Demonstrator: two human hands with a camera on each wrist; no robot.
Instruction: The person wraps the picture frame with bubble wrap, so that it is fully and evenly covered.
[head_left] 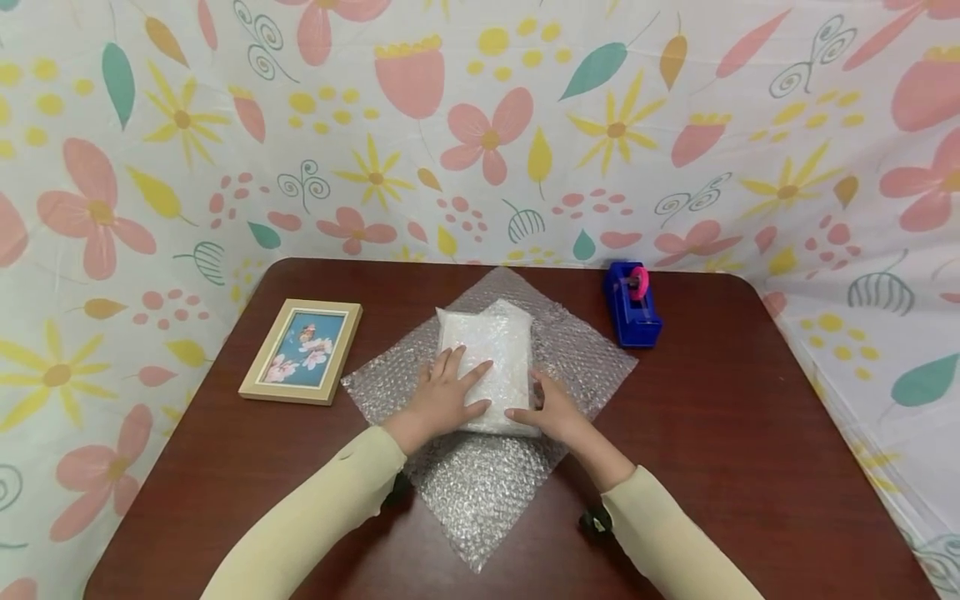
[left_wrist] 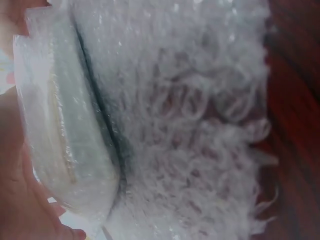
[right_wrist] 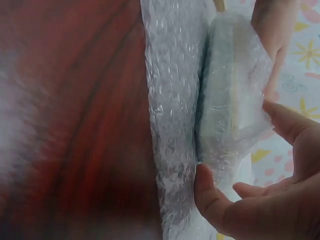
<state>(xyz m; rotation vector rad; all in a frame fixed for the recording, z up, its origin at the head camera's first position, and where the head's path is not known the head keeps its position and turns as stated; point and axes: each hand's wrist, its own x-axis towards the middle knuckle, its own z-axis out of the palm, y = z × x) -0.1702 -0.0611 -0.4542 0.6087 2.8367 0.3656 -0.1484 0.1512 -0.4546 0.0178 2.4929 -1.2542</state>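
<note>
A flat rectangular package [head_left: 491, 367], wrapped in clear bubble wrap with a pale, frame-like edge showing through, lies on a spread bubble wrap sheet [head_left: 480, 500]. My left hand [head_left: 444, 396] rests on the package's left part with its fingers spread nearly straight. At the front right corner, my right hand [head_left: 555, 410] holds the package's edge, thumb on top and fingers bent along the side. In the right wrist view, the package side [right_wrist: 217, 100] shows between layers of wrap, and fingers [right_wrist: 210, 200] touch its lower edge.
A light wooden picture frame [head_left: 341, 354] with a flower picture lies on the dark table [head_left: 750, 433] at left. A blue tape dispenser [head_left: 633, 312] with a pink roll stands at back right. Floral cloth [head_left: 487, 200] hangs behind the table.
</note>
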